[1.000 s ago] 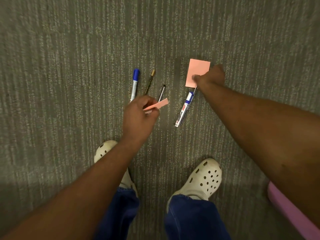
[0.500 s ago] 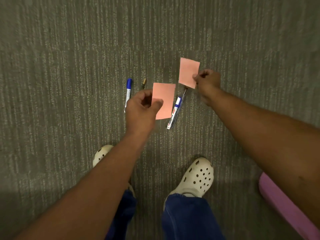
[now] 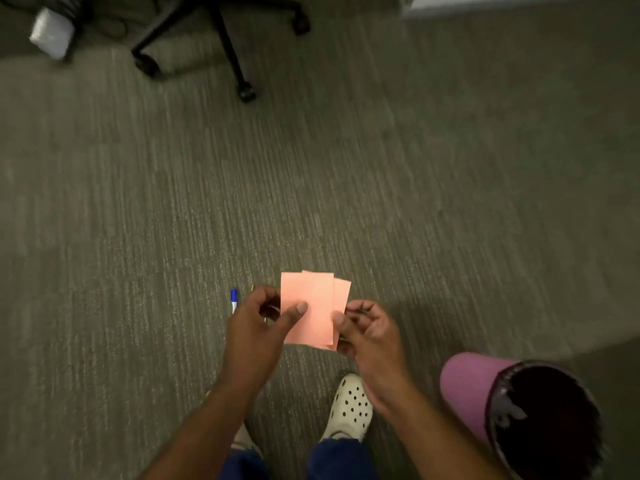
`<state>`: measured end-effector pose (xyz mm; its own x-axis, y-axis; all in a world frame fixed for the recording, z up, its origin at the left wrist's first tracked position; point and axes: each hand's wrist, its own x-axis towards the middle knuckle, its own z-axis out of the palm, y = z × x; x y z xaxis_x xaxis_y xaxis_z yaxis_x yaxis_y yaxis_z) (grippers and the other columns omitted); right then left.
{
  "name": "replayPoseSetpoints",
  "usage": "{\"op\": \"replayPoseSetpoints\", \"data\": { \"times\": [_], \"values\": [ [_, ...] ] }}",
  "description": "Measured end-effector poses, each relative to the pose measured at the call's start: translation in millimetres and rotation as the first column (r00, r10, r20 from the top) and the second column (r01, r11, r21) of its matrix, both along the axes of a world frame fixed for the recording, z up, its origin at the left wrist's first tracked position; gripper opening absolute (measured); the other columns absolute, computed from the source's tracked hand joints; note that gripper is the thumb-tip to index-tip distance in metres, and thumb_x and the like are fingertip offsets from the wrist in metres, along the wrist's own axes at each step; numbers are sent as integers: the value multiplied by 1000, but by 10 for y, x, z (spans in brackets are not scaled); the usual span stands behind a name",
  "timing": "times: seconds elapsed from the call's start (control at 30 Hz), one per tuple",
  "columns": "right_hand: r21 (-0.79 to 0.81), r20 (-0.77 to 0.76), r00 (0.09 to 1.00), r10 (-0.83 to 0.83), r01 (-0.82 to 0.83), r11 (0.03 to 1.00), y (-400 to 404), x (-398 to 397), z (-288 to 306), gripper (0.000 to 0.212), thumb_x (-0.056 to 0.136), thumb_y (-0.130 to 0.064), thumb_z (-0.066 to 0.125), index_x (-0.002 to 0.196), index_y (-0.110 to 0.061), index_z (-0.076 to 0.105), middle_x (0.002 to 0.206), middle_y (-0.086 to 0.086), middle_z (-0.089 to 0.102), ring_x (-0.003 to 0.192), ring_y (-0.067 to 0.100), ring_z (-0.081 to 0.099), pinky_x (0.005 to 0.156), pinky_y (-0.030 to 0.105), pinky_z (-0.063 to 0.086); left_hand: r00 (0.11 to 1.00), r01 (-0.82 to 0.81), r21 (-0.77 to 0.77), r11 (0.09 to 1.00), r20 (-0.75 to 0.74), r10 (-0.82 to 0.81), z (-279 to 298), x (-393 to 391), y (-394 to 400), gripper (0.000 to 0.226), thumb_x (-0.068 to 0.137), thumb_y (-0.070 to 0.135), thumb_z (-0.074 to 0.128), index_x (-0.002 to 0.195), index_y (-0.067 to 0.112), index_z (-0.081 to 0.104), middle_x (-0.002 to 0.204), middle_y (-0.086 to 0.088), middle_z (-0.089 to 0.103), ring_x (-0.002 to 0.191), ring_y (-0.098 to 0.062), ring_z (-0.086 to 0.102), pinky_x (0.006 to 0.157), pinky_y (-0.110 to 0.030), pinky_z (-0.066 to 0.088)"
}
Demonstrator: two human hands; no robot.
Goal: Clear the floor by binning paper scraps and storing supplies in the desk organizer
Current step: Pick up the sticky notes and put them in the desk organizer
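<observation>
Two pink paper scraps (image 3: 311, 306) overlap in front of me above the carpet. My left hand (image 3: 256, 327) pinches the front scrap at its left edge. My right hand (image 3: 370, 334) pinches the scraps at the right edge. A blue-capped marker (image 3: 234, 299) lies on the carpet just left of my left hand, partly hidden by it. The tip of a thin pen (image 3: 252, 287) shows beside it. The other pens on the floor are hidden behind my hands and the paper.
A pink bin (image 3: 481, 386) with a black liner stands on the floor at the lower right. An office chair's wheeled base (image 3: 228, 50) is at the far top left, beside a white-wrapped object (image 3: 52, 32). My white clogs (image 3: 349, 407) stand below my hands.
Both hands lifted their pink scraps off the floor and brought them together, overlapping. The view rose and tilted forward, bringing the bin opening and chair base into view.
</observation>
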<state>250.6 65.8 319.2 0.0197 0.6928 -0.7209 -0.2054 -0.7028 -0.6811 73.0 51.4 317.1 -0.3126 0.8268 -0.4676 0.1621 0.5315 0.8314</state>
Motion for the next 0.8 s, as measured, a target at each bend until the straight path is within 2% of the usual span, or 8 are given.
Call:
{"op": "replayPoseSetpoints", "data": {
  "times": [0.13, 0.23, 0.33, 0.43, 0.57, 0.67, 0.8],
  "values": [
    [97, 23, 998, -53, 51, 994, 121, 279, 920, 25, 90, -3, 76, 110, -11, 61, 104, 12, 79, 96, 29, 78, 71, 37, 64, 994, 62, -4, 998, 96, -61, 889, 279, 149, 27, 90, 24, 78, 113, 20, 65, 104, 1, 79, 93, -14, 77, 77, -43, 64],
    [175, 58, 993, -105, 93, 980, 224, 550, 1600, 22, 92, -2, 74, 107, -11, 60, 107, 14, 77, 96, 28, 76, 74, 40, 64, 983, 108, 55, 993, 146, -115, 1591, 568, 298, 28, 92, 18, 77, 116, 20, 62, 102, 1, 80, 89, -17, 79, 64, -40, 65],
    [269, 71, 983, -169, 144, 952, 316, 828, 2229, 21, 93, 1, 71, 103, -12, 59, 103, 15, 73, 92, 24, 72, 79, 47, 61, 968, 151, 147, 978, 179, -176, 2224, 887, 498, 25, 92, 16, 77, 111, 21, 62, 97, 2, 81, 79, -15, 78, 53, -35, 62],
    [351, 109, 960, -258, 206, 914, 335, 1076, 2766, 21, 94, 0, 71, 101, -14, 58, 98, 8, 74, 84, 16, 73, 74, 41, 63, 947, 220, 210, 953, 188, -260, 2749, 1193, 691, 23, 92, 13, 76, 110, 18, 62, 100, -1, 79, 78, -13, 76, 51, -33, 60],
    [429, 119, 910, -397, 313, 847, 154, 1413, 3424, 22, 93, -1, 73, 101, -14, 57, 99, 11, 75, 84, 19, 74, 65, 35, 64, 887, 360, 293, 886, 186, -422, 3398, 1600, 823, 27, 92, 11, 76, 114, 15, 60, 102, -4, 77, 84, -18, 75, 54, -36, 62],
    [473, 103, 861, -499, 399, 785, -131, 1642, 3889, 27, 92, 3, 72, 104, -13, 55, 94, 13, 75, 76, 13, 75, 59, 31, 62, 824, 445, 338, 829, 208, -527, 3839, 1897, 750, 28, 91, 7, 76, 112, 15, 59, 96, -1, 76, 80, -15, 74, 49, -31, 60],
    [534, 95, 776, -624, 489, 690, -638, 1981, 4458, 29, 92, 2, 72, 107, -16, 55, 91, 8, 77, 78, 15, 75, 65, 37, 65, 727, 548, 397, 737, 210, -654, 4363, 2373, 485, 28, 90, 5, 76, 107, 20, 60, 93, 2, 76, 76, -11, 74, 49, -30, 60]
  ]
}}
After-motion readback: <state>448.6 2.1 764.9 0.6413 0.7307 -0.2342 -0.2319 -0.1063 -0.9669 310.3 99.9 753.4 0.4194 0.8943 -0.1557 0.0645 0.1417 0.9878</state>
